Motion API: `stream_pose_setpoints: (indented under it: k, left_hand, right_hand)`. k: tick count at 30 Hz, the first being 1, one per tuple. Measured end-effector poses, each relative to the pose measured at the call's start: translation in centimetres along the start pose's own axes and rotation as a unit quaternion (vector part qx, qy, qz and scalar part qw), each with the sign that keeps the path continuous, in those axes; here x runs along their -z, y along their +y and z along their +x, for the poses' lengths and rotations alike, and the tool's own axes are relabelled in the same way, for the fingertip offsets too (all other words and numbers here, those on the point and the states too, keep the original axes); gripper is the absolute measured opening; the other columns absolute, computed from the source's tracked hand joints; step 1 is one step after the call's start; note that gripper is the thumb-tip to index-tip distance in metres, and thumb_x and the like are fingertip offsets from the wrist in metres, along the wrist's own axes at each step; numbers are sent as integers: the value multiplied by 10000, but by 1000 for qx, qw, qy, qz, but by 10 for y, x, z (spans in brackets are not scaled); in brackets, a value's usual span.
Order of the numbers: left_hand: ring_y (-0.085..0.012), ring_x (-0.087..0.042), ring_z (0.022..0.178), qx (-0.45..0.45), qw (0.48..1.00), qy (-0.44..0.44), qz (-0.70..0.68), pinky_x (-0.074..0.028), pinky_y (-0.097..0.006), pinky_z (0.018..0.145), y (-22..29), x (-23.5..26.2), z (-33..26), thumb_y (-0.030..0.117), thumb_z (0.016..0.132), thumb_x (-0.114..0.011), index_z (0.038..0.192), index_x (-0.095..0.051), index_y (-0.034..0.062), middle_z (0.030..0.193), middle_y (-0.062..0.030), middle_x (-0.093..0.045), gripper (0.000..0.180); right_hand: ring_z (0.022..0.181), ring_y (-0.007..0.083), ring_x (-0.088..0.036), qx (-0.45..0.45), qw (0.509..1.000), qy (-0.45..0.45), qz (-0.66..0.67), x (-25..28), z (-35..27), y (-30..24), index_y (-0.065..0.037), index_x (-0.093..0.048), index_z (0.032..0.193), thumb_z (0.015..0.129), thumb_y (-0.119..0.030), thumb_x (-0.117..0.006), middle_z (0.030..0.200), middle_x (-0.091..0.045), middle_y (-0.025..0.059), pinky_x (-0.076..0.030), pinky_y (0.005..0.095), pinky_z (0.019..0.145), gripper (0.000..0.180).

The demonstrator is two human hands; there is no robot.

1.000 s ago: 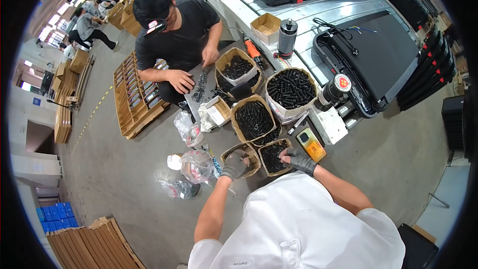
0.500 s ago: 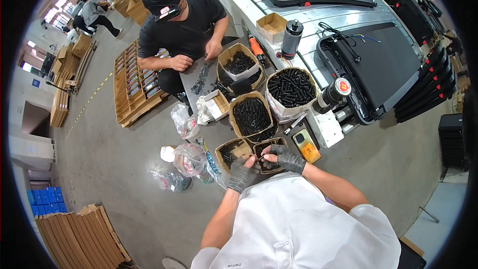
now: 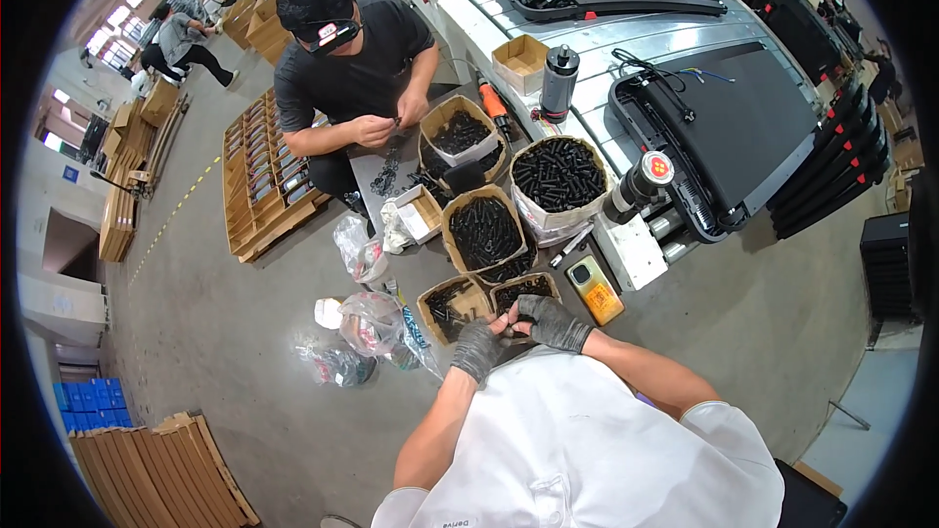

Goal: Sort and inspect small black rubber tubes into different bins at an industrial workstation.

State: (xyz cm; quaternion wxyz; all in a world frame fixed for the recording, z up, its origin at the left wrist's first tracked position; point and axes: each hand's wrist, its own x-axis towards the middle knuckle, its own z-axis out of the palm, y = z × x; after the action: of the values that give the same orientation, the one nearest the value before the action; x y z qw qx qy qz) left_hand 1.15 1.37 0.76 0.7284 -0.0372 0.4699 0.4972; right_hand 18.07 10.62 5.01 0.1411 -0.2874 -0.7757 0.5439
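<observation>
My left hand [image 3: 478,346] and my right hand [image 3: 551,322], both in grey fingerless gloves, meet close to my white shirt. Their fingertips pinch together on something small and dark that I cannot make out. Just beyond my right hand is a small carton [image 3: 556,284] of little black parts. To its left stands another carton [image 3: 426,318], partly filled with black screw-like pieces. Farther off, a carton [image 3: 449,235] is heaped with black parts, and a larger lined container [image 3: 606,203] holds many short black cylinders.
A yellow-backed phone [image 3: 595,290] lies right of the cartons. Beyond it a machine bed [image 3: 460,15] carries black panels [image 3: 724,127] and an upright motor [image 3: 559,85]. Plastic bags [image 3: 372,321] lie at left. A co-worker [image 3: 352,78] in black sits opposite, hands at a carton.
My hands have drawn slightly nearer to my body, fingertips still together. The co-worker's hands have come together, holding something small. The whole view has shifted a little.
</observation>
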Motion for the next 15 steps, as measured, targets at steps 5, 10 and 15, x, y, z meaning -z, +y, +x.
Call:
stream_pose_setpoints:
  k: [5, 10, 15]
  left_hand:
    - [-187, -645, 794, -51, 993, 51, 91, -539, -313, 689, 1, -18, -12, 101, 880, -643, 1048, -623, 11, 921, -65, -665, 192]
    - [-172, -640, 759, -160, 938, 56, 302, -528, -292, 703, 8, -10, -14, 101, 888, -618, 1044, -630, -12, 881, -55, -663, 194]
    - [-154, -642, 737, -211, 933, 25, 291, -529, -279, 700, 10, -24, -26, 79, 878, -625, 1041, -571, -52, 838, -104, -682, 216]
  right_hand:
    - [936, 179, -606, -39, 994, -14, 97, 4, 0, 21, -18, -611, 1021, 849, -38, -562, 1010, -639, 80, -481, 313, 852, 179]
    - [937, 169, -609, -112, 906, 61, 403, 1, -8, 51, 12, -545, 1133, 850, -18, -589, 1061, -614, 100, -487, 310, 884, 288]
    - [870, 149, -612, -131, 935, 74, 320, 10, -10, 36, 9, -570, 1098, 850, -76, -636, 1033, -621, 82, -500, 287, 825, 269]
